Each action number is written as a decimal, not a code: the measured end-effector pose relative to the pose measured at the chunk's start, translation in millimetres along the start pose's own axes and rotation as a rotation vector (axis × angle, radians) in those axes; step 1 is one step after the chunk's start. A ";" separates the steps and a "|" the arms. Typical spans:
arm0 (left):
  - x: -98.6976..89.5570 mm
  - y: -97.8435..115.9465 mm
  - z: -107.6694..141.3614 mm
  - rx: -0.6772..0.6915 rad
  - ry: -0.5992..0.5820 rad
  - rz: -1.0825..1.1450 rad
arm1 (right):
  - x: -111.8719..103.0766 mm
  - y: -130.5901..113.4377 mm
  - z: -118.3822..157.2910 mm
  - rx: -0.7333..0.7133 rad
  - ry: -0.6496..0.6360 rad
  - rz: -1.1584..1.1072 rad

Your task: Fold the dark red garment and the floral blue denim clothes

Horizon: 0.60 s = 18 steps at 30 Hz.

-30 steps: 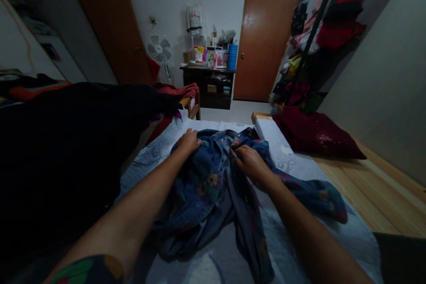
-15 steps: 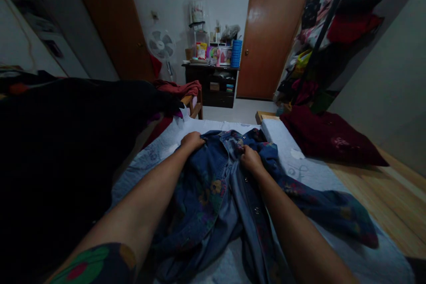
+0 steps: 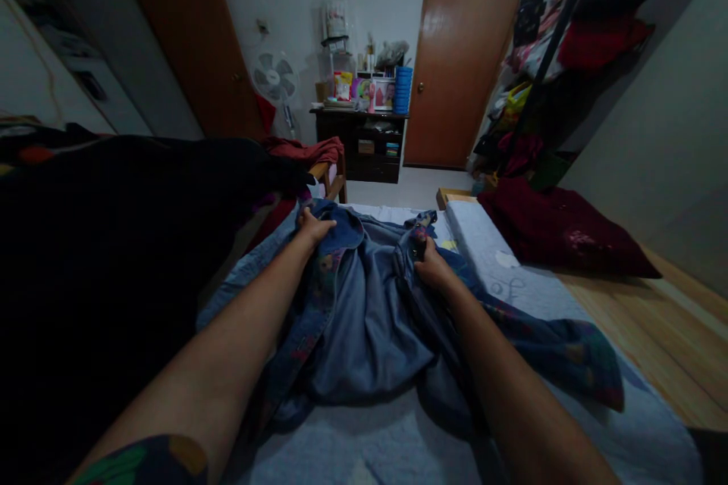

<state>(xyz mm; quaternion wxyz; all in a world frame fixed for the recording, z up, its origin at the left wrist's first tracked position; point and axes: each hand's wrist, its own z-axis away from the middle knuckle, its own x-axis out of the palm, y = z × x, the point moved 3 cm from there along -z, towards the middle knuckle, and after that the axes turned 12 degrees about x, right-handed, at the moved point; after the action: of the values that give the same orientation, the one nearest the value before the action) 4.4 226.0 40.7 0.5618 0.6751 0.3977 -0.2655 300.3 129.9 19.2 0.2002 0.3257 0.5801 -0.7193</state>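
A blue denim shirt (image 3: 369,295) with a floral print lies front side up on the light patterned padded cloth, its front spread apart so the plain inside shows. At its upper left, by the collar, my left hand (image 3: 314,227) is closed on the fabric. My right hand (image 3: 433,264) pinches the opposite front edge near the collar, where dark snaps show. One sleeve (image 3: 574,360) stretches out to the right beyond my right forearm. The other sleeve is mostly hidden behind my left arm.
A dark red folded cloth (image 3: 563,235) lies on the wooden surface (image 3: 642,326) at right. Black fabric (image 3: 125,265) is heaped along the left. Farther back stand a dark cabinet (image 3: 372,148), a white fan (image 3: 275,76) and a wooden door (image 3: 466,53).
My left hand has moved left and slightly up with the shirt's edge, so the front has parted wide and more of the inside shows. The right hand has stayed nearly in place.
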 end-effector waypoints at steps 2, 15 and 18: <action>2.0 4.0 15.3 -0.078 -0.043 0.005 | -2.0 6.1 2.7 0.009 -0.030 0.074; -48.7 55.8 179.8 0.388 -0.490 -0.223 | -19.4 26.2 98.2 0.045 -0.156 0.404; -47.6 42.5 230.8 0.318 -0.548 -0.298 | -15.0 39.6 123.4 0.082 -0.117 0.488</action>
<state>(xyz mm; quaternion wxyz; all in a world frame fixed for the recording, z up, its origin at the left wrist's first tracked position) 34.6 -11.4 49.7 0.4907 0.5923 0.2798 -0.5746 308.2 -0.4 16.0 0.3879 0.4216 0.4420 -0.6903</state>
